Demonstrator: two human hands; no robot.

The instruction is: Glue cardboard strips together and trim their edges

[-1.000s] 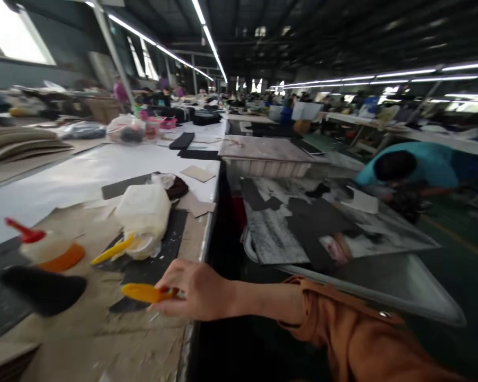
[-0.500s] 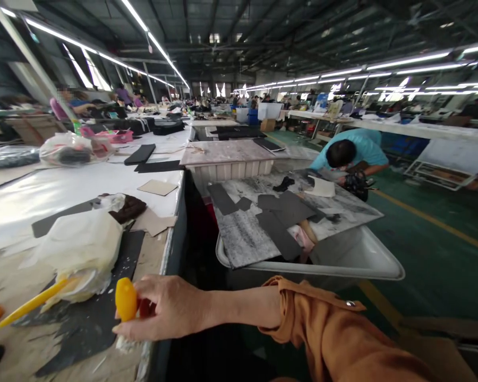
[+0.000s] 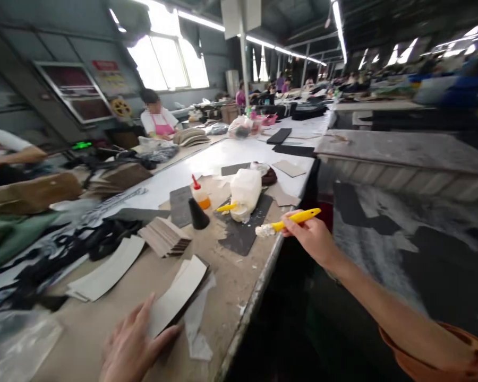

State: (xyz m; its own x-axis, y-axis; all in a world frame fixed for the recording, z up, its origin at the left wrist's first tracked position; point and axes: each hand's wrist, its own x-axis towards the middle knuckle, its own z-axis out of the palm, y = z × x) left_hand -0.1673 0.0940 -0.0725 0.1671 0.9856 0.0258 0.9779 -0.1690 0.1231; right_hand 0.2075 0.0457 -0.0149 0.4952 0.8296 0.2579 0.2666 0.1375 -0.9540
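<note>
My right hand (image 3: 310, 237) is closed round a yellow-handled glue brush (image 3: 289, 223); its white bristle end rests near the table's right edge, beside a dark sheet (image 3: 245, 229). My left hand (image 3: 133, 342) lies flat with spread fingers on a long pale curved piece (image 3: 177, 294) at the near end of the table. A stack of tan card pieces (image 3: 164, 236) sits just beyond it. Further on stand a black cone (image 3: 198, 214), an orange squeeze bottle with a red cap (image 3: 200, 195) and a white plastic bag (image 3: 245, 191) with a second yellow brush (image 3: 228, 207) in it.
The long worktable (image 3: 239, 151) runs away toward the windows; black straps (image 3: 69, 249) and another pale curved piece (image 3: 105, 270) lie at left. A seated person in pink (image 3: 159, 118) works at the far left. A grey board-covered bin (image 3: 406, 151) stands across the narrow aisle at right.
The view has swung left and down the table. My right hand has lifted the yellow brush forward and turned it flat. My left hand has come into view, resting on the pale piece.
</note>
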